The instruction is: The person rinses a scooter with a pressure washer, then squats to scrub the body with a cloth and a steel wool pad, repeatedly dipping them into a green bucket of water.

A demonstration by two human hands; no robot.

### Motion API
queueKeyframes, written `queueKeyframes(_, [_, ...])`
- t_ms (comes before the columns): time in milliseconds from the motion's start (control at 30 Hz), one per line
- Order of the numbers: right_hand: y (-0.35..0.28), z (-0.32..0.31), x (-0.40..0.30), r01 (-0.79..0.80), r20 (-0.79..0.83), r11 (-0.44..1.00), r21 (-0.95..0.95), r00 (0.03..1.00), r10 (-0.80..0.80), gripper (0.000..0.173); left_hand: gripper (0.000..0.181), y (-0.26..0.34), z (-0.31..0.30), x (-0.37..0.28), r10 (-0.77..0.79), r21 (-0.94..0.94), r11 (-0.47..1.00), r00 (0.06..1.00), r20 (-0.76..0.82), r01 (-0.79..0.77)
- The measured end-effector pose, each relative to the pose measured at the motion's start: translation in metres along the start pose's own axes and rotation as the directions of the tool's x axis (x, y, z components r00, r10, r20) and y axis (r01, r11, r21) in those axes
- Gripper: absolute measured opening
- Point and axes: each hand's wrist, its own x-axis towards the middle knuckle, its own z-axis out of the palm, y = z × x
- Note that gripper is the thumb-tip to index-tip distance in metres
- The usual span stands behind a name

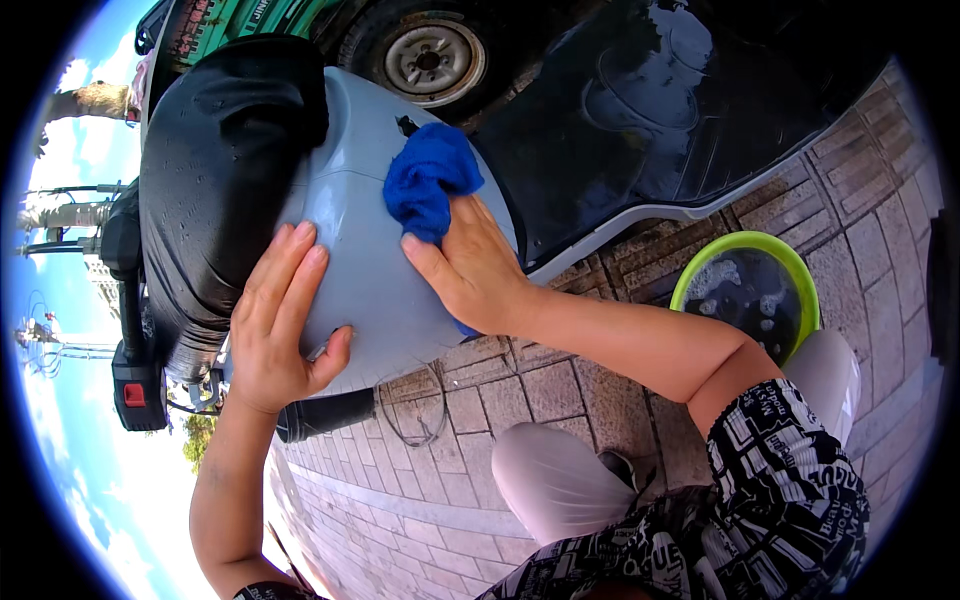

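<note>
My right hand (pixel 480 262) presses a bunched blue microfibre cloth (pixel 431 176) against a pale grey plastic body panel (pixel 375 277) of what looks like a scooter. Part of the cloth is hidden under the palm. Flat on the same panel, near the seat's edge, lies my left hand (pixel 277 322) with its fingers apart and nothing in it. The black seat (pixel 217 172) bulges above the panel and carries water drops. A small dark opening (pixel 406 126) shows in the panel just beyond the cloth. To the right, the black footboard (pixel 555 157) is wet and reflects the sky.
A lime-green basin (pixel 810 300) of dark, foamy water stands on the brick paving (pixel 540 390) beside my knee (pixel 562 480). Behind the scooter is a green vehicle (pixel 247 19) with a rusty wheel (pixel 433 60). A black bar with a red part (pixel 133 395) juts out at left.
</note>
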Motion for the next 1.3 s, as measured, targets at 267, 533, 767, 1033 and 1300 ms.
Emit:
queueKeyframes(267, [0.106,-0.003,0.129,-0.496,0.071,0.861,0.111,0.868,0.491,0.072,0.066,-0.003,0.004,0.008,0.052,0.042,0.998,0.998,-0.030,-0.051])
queueKeyframes(533, [0.050,-0.004,-0.024,-0.426,-0.046,0.887,0.179,0.897,0.440,0.069,0.066,-0.002,-0.001,-0.002,0.017,0.032,0.999,1.000,0.011,-0.017])
queueKeyframes(767, [-0.056,0.004,0.039,-0.038,-0.027,0.993,0.111,0.999,0.042,0.044,0.066,0.003,0.002,0.004,0.014,0.021,1.000,0.999,-0.030,-0.013])
queueKeyframes(1033, [0.050,-0.001,-0.008,-0.150,-0.232,0.978,-0.144,0.966,0.114,0.048,0.068,0.006,-0.006,0.007,0.027,0.015,1.000,0.999,-0.040,-0.027])
queueKeyframes(1300, [0.000,-0.078,-0.003,-0.041,0.217,0.716,-0.697,0.939,0.266,0.048,0.071,0.006,-0.007,0.005,0.002,-0.008,1.000,0.999,-0.033,-0.002])
